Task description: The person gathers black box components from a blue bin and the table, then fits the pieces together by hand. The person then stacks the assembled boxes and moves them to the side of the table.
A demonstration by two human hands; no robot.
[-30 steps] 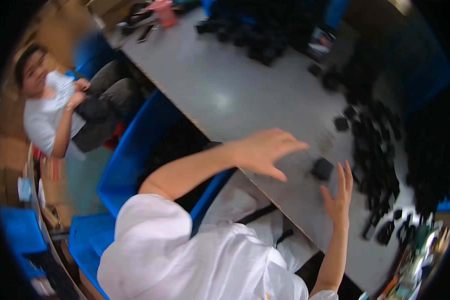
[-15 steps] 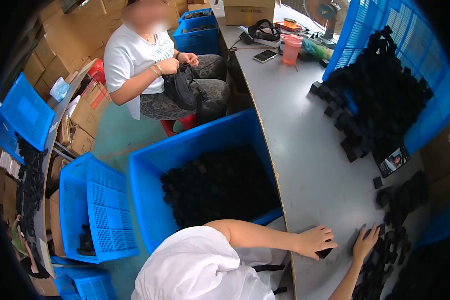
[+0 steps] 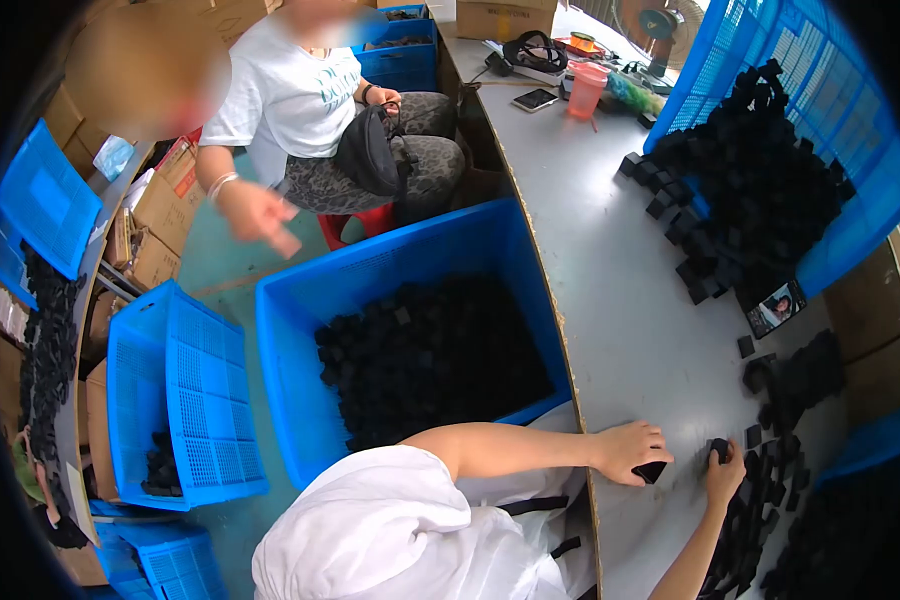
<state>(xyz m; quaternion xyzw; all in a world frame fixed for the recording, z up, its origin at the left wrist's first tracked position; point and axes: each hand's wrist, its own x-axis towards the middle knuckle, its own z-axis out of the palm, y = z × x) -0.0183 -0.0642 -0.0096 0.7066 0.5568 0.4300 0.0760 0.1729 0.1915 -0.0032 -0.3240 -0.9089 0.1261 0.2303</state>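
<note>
My left hand (image 3: 627,452) rests at the near edge of the grey table, its fingers curled over a small black block (image 3: 651,471). To its right, my right hand (image 3: 727,473) pinches another small black block (image 3: 717,450) between thumb and fingers, just above the tabletop. Scattered black blocks (image 3: 770,480) lie right beside and beyond my right hand. Left of the table edge, a large blue crate (image 3: 280,330) holds a heap of similar black blocks.
A tipped blue basket (image 3: 830,90) spills black blocks onto the grey table (image 3: 610,270), near a phone (image 3: 776,309). A pink cup (image 3: 586,90) and another phone (image 3: 535,99) stand farther back. A seated person (image 3: 300,110) has a black bag on the lap. Blue baskets (image 3: 210,420) stand left.
My right hand has gone from spread fingers to a pinch on a black block. My left hand keeps its block. The seated person's one hand has left the bag and reaches out.
</note>
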